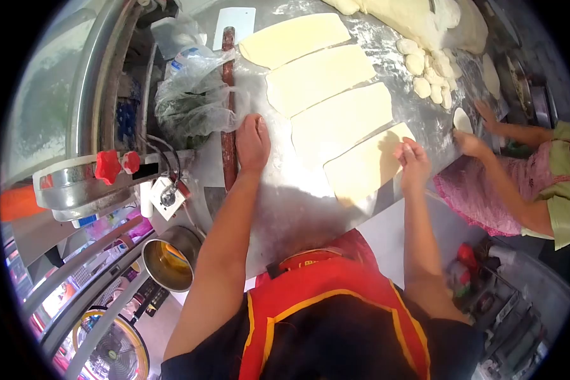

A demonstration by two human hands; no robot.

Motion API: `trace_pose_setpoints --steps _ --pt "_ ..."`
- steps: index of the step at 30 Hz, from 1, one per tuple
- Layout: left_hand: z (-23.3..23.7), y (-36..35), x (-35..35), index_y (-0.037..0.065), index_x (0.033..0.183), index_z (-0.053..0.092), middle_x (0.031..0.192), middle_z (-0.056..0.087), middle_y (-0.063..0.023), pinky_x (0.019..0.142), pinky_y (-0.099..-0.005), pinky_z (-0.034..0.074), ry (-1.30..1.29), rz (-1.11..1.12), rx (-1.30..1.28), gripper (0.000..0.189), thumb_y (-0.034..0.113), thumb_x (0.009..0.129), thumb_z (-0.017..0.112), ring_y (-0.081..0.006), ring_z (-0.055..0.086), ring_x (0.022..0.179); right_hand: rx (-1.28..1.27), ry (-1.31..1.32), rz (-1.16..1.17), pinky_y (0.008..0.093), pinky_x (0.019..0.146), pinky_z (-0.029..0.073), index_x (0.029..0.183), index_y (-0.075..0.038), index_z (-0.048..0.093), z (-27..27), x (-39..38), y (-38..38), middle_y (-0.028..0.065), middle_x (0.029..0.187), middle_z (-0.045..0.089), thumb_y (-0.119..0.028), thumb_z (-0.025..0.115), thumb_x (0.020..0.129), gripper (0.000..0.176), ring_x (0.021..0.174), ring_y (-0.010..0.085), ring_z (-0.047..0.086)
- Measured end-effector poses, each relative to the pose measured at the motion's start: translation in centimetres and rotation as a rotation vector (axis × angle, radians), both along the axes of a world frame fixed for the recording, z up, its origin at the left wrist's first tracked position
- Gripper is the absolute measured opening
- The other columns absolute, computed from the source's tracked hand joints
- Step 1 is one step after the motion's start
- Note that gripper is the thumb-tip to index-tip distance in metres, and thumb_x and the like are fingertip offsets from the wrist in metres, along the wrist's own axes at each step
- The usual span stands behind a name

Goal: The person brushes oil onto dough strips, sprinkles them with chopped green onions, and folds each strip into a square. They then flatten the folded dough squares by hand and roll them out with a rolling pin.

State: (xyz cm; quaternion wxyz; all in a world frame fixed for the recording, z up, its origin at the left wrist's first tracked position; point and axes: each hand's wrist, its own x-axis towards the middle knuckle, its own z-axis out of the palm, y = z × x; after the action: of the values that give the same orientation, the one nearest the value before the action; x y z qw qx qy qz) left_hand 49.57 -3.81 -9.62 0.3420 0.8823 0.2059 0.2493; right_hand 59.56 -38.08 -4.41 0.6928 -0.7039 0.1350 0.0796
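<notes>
Four flat, pale dough sheets lie in a slanting row on the floured metal table. My right hand (414, 161) is at the right end of the nearest dough sheet (361, 170), its fingers pinched together on the sheet's edge. Beside the long, dark reddish rolling pin (228, 95), my left hand (253, 144) rests on the table as a loose fist. The other sheets, a second one (342, 120), a third one (320, 77) and the farthest one (294, 39), stretch away beyond the nearest.
Small dough pieces (432, 75) are piled at the right, below a large dough mass (405, 22). A co-worker's hand (468, 143) holds a dough piece at the right. Clear plastic bags (193, 95) lie left of the pin. A metal pot (169, 261) stands lower left.
</notes>
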Motion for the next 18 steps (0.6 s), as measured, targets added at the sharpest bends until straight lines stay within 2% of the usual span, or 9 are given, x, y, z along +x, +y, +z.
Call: trace_pose_setpoints --steps 3,4,7,8,11,12,15,18 --pt "-0.1 0.0 0.3 0.002 0.097 0.054 0.092 0.059 -0.0194 0.078 -0.0467 0.043 0.004 0.023 0.000 0.014 0.014 0.092 0.050 -0.0415 0.054 0.088 -0.215 0.014 0.221 0.0269 0.070 0.053 0.107 0.004 0.062 -2.2 -3.5 -1.4 0.0053 0.088 0.065 -0.002 0.052 0.093 0.019 0.077 0.0139 0.063" --pt "-0.2 -0.1 0.3 0.002 0.097 0.054 0.092 0.059 -0.0194 0.079 -0.0467 0.043 0.007 0.026 -0.003 0.014 0.014 0.092 0.050 -0.0414 0.054 0.088 -0.022 0.100 0.290 0.0271 0.073 0.053 0.107 0.004 0.062 -0.4 -4.9 0.2 0.0053 0.090 0.065 0.000 0.052 0.092 0.019 0.078 0.0133 0.062" --pt "-0.3 -0.1 0.0 -0.001 0.099 0.056 0.092 0.058 -0.0211 0.081 -0.0444 0.043 -0.025 0.010 0.026 0.016 0.012 0.092 0.051 -0.0409 0.054 0.089 -0.032 -0.023 0.054 0.0276 0.073 0.054 0.107 0.004 0.063 -1.3 -4.2 -1.0 0.0060 0.091 0.065 0.000 0.054 0.092 0.018 0.077 0.0134 0.062" --pt "-0.3 -0.1 -0.1 0.000 0.099 0.055 0.092 0.058 -0.0206 0.080 -0.0452 0.043 -0.031 0.015 0.035 0.015 0.013 0.092 0.051 -0.0411 0.054 0.089 0.010 -0.019 -0.087 0.0269 0.074 0.054 0.106 0.004 0.063 -1.5 -3.6 -1.5 0.0070 0.091 0.065 -0.001 0.056 0.091 0.017 0.079 0.0135 0.063" --pt "-0.3 -0.1 0.4 0.002 0.098 0.054 0.093 0.059 -0.0197 0.079 -0.0467 0.043 -0.054 0.017 0.045 0.014 0.013 0.091 0.051 -0.0416 0.054 0.089 -0.101 0.144 0.087 0.0249 0.075 0.054 0.112 0.006 0.060 -0.2 -4.4 -1.1 0.0094 0.094 0.065 0.000 0.056 0.092 0.021 0.084 0.0145 0.064" --pt "-0.3 -0.1 0.3 0.001 0.098 0.054 0.093 0.059 -0.0197 0.079 -0.0467 0.043 -0.051 0.013 0.034 0.014 0.013 0.091 0.051 -0.0417 0.054 0.089 -0.081 0.129 0.113 0.0253 0.078 0.054 0.108 0.006 0.061 0.6 -4.6 -0.7 0.0087 0.093 0.064 -0.002 0.053 0.093 0.019 0.084 0.0144 0.063" --pt "-0.5 -0.2 0.1 0.001 0.098 0.054 0.093 0.059 -0.0199 0.080 -0.0467 0.043 -0.038 0.021 0.024 0.014 0.013 0.091 0.051 -0.0418 0.054 0.090 -0.005 -0.055 -0.153 0.0262 0.079 0.054 0.110 0.007 0.059 -1.2 -2.7 -2.6 0.0096 0.095 0.063 -0.001 0.050 0.094 0.021 0.084 0.0153 0.063" --pt "-0.7 0.0 0.2 0.001 0.098 0.054 0.093 0.059 -0.0201 0.080 -0.0468 0.043 -0.042 0.012 0.043 0.014 0.014 0.092 0.050 -0.0418 0.054 0.090 -0.142 -0.050 0.126 0.0267 0.079 0.054 0.111 0.007 0.059 -1.2 -3.8 -2.6 0.0105 0.097 0.063 -0.001 0.048 0.094 0.022 0.084 0.0167 0.064"
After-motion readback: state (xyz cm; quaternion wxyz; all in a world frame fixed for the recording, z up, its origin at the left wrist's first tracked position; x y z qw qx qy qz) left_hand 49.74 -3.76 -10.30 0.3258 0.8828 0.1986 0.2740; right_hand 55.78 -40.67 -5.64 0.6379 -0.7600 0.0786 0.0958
